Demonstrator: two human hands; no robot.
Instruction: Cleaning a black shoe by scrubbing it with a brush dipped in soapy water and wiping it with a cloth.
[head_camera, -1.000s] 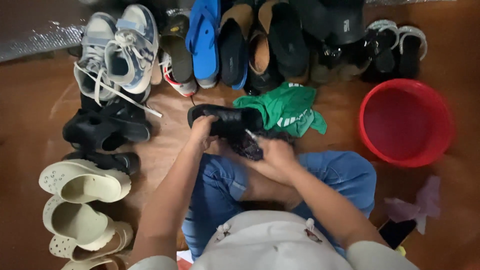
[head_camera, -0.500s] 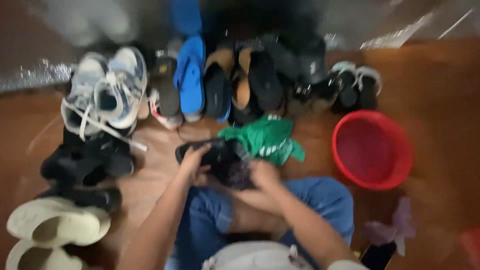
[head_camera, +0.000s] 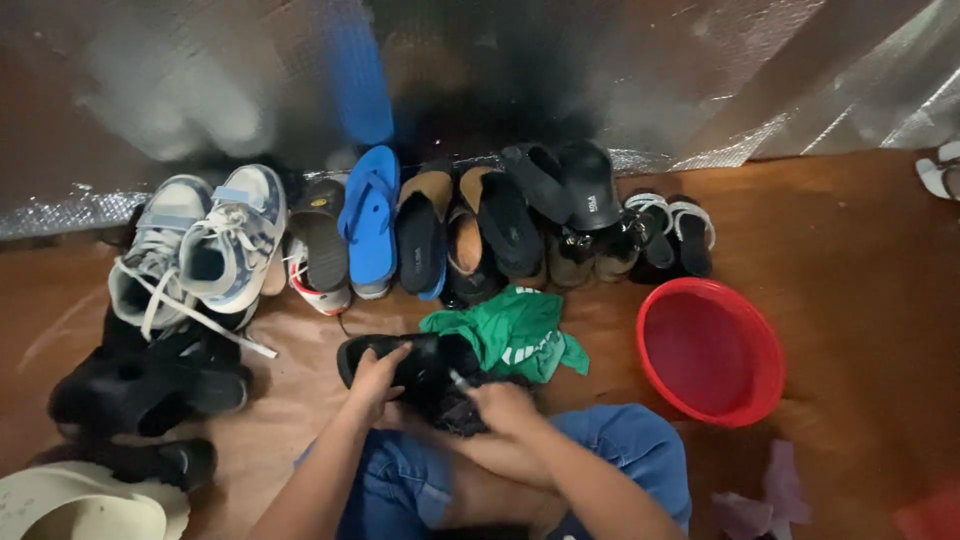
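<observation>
A black sandal (head_camera: 400, 362) is held low over the knees, above the brown floor (head_camera: 840, 230). It is gripped at its left end by the left hand (head_camera: 376, 378), fingers curled over the edge. The right hand (head_camera: 505, 405) is closed on a dark cloth (head_camera: 450, 408) pressed against the sandal. A crumpled green cloth (head_camera: 515, 335) lies just behind, touching the sandal. A round red plastic basin (head_camera: 712, 350) stands to the right, apart. A row of shoes is lined along the foil-covered wall: laced sneakers (head_camera: 205, 245), a blue flip-flop (head_camera: 370, 220).
</observation>
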